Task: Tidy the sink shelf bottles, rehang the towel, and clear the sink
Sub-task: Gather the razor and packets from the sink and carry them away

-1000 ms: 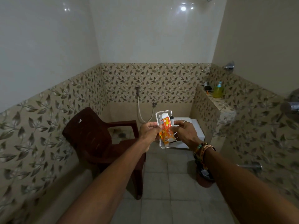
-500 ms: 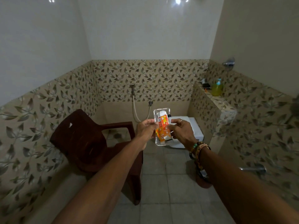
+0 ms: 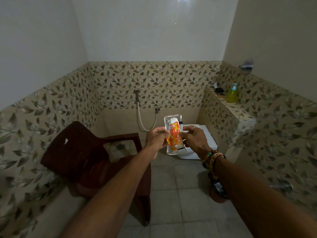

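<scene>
Orange carton (image 3: 175, 129), flap open, in clear plastic tray (image 3: 171, 116)

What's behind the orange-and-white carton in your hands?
A clear plastic blister tray backs the orange-and-white carton; left hand and right hand pinch them. Beyond, a white toilet shows partly; its front is covered.
</scene>
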A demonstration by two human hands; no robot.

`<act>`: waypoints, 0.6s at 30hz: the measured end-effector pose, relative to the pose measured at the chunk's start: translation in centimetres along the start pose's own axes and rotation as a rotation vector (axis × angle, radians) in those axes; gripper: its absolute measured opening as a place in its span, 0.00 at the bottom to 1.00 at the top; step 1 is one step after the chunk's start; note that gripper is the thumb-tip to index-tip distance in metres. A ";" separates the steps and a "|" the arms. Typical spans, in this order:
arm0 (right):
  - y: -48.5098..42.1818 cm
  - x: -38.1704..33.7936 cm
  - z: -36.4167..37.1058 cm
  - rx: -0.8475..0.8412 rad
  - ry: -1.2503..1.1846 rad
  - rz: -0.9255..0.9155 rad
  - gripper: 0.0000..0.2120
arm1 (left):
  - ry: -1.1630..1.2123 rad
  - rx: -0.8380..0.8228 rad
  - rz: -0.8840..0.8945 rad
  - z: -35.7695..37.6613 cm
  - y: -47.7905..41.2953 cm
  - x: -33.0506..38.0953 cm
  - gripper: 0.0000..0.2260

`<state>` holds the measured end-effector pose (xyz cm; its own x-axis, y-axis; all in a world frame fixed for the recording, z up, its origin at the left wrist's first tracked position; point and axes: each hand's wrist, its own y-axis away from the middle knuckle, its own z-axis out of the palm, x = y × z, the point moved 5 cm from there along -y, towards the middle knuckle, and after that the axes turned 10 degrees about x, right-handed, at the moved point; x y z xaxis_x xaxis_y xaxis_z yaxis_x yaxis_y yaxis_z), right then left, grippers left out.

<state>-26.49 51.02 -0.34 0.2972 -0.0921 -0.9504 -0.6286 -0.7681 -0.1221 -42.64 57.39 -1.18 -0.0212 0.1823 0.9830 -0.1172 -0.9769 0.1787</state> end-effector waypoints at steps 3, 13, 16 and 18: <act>-2.3 0.9 0.7 -0.024 0.014 -0.001 0.09 | -0.017 0.020 0.004 0.6 -1.9 -0.2 0.07; -12.1 2.3 0.5 -0.116 -0.021 0.010 0.06 | -0.009 0.098 -0.017 6.1 -8.4 0.6 0.11; -14.2 2.3 0.7 -0.143 -0.023 -0.001 0.06 | -0.010 0.122 -0.023 7.3 -10.2 0.7 0.11; -15.4 2.4 0.9 -0.158 -0.043 0.006 0.06 | -0.002 0.134 -0.027 7.7 -11.4 0.6 0.10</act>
<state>-16.81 63.22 -0.97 0.2609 -0.0724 -0.9626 -0.5087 -0.8578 -0.0734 -33.71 67.77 -2.26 -0.0175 0.2086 0.9778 0.0158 -0.9778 0.2089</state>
